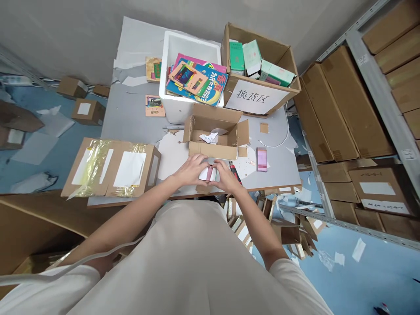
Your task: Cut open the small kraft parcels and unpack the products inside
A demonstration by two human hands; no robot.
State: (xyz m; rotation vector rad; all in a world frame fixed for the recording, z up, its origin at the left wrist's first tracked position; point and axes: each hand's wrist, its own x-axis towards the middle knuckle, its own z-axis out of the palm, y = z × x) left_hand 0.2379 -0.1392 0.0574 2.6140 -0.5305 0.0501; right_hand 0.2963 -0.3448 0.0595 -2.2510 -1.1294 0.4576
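A small white pack (204,174) with a pinkish-purple band across it is held between the left hand (192,170) and right hand (225,176), partly covered by fingers. It is near the front edge of the table (275,177).

The bare left arm (141,205) and bare right arm (257,221) stretch from the near side. The bare left hand (193,169) and bare right hand (225,176) nearly meet, fingers bent, gripping.

Colourful books (215,89) lie in a white bin (177,109), left of metal shelving (376,78).
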